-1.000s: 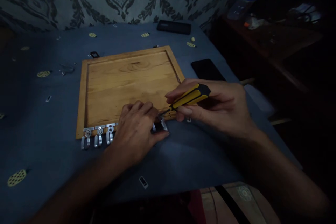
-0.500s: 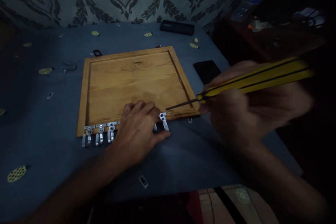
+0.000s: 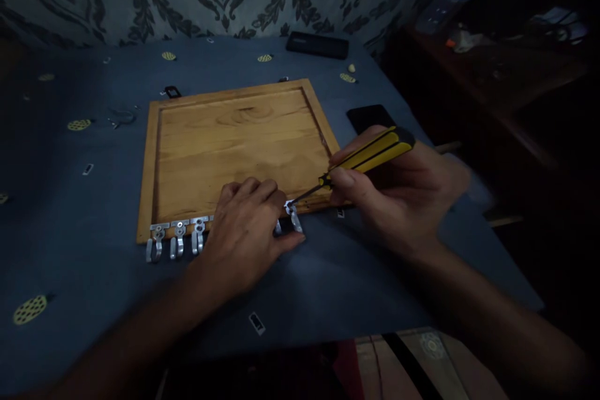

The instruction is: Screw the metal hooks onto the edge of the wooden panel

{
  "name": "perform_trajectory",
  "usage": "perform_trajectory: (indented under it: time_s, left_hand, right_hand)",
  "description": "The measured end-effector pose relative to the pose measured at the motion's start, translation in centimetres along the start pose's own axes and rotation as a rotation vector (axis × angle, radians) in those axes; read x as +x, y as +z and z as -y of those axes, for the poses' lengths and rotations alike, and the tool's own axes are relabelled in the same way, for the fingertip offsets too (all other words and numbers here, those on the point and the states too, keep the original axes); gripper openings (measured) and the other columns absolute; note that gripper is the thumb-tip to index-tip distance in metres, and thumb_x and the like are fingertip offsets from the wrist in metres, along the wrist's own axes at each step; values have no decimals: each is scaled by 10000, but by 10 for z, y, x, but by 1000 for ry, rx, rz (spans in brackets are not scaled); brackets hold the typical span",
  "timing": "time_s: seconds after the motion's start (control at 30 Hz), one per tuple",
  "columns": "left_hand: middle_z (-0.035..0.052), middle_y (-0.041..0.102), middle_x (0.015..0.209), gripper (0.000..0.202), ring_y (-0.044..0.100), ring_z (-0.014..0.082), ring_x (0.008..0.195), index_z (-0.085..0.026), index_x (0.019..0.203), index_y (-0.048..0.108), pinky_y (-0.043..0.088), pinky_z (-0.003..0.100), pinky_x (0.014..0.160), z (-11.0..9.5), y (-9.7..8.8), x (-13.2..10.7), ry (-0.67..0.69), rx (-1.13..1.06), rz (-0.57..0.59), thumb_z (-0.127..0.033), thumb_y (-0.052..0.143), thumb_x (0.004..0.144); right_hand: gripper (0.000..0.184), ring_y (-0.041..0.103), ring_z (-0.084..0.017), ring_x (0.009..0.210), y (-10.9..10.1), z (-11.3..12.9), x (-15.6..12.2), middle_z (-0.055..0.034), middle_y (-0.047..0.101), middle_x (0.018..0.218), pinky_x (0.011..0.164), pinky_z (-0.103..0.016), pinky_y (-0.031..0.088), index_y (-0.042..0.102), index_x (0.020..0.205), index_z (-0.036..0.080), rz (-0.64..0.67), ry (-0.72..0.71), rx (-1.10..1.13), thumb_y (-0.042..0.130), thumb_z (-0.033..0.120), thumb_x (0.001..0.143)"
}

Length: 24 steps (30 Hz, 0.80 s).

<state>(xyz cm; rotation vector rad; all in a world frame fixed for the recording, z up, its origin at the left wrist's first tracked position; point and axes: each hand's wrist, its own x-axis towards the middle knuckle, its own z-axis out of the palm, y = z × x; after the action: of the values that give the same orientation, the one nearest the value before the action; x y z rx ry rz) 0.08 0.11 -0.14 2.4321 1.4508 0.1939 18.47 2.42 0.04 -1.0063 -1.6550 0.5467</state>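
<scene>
My right hand is closed round the yellow-and-black handle of a screwdriver. The tool slants down to the left, its tip at the top plate of a silver metal hook. My left hand lies over the near edge of a framed wooden board, fingers curled and thumb against that hook, pressing it to the frame. Left of this hand, several similar hooks line the same edge. More of the row is partly covered by the hand.
A loose hook lies left of the board on the blue patterned cloth. Two dark flat objects, one at the back and one at the right, lie beyond the board. A side surface at right holds a plastic bottle.
My right hand has moved left and brought the screwdriver tip down onto the hook's plate. The left hand and the board stay in place.
</scene>
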Motion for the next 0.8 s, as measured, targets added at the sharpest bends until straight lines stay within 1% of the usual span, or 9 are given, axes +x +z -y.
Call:
perform_trajectory:
  time_s: [0.17,0.23,0.3,0.43,0.5,0.57,0.63,0.7,0.8]
  left_hand:
    - [64,667,1045,353,596,315,1044,-168,1066,717,442,475,908,1,1,0,6,1,-17,-441,774,850]
    - [66,670,1049,352,595,319,1048,-169,1066,718,444,477,903,1,2,0,2,2,-11,-437,778,847]
    - [66,674,1051,358,594,320,1051,-171,1071,718,444,479,903,1,2,0,-1,2,-4,-442,779,845]
    - [62,677,1060,373,591,315,1050,-173,1100,712,440,475,903,1,2,0,8,-4,-6,-446,772,853]
    - [61,673,1045,373,593,313,1037,-171,1102,710,440,467,886,2,2,0,15,-3,-15,-446,768,856]
    - [63,670,1025,371,595,312,1023,-167,1091,711,439,461,871,2,2,0,15,4,-19,-446,769,854]
    - [62,669,1014,363,597,308,1013,-168,1080,710,437,456,866,2,3,0,11,4,-15,-447,769,854]
    - [59,670,1012,352,598,303,1010,-174,1070,709,432,449,870,2,3,0,10,0,-14,-447,768,855]
    - [54,670,1008,334,598,294,1006,-184,1051,705,426,441,874,2,4,0,9,-7,-19,-446,771,854]
  right_hand:
    - [296,526,-147,589,2,2,-1,9,594,683,531,-340,397,617,671,264,30,12,-14,753,450,856]
    - [272,530,-145,583,2,1,-1,10,597,696,522,-338,406,630,699,263,29,-3,-28,761,447,849]
    - [237,534,-149,562,2,0,-1,14,594,679,497,-339,402,643,736,265,30,-62,-58,790,428,825]
    - [218,560,-176,572,0,-4,2,10,579,619,491,-351,402,649,717,266,66,-217,-121,803,386,815]
    - [198,558,-176,576,-1,-4,3,7,590,627,495,-351,403,658,723,267,72,-225,-123,798,363,824]
    - [180,576,-176,594,-1,-3,3,8,610,641,511,-348,423,662,732,265,87,-232,-72,807,329,818]
    - [139,621,-177,637,-1,0,4,11,650,685,546,-340,470,677,775,263,128,-206,13,807,288,817]
    - [108,672,-169,699,-3,4,5,11,703,780,587,-318,524,706,875,265,185,-119,85,798,247,821]
    - [190,720,-152,771,-8,6,8,3,750,933,595,-271,577,735,1026,274,272,-1,193,766,219,846]
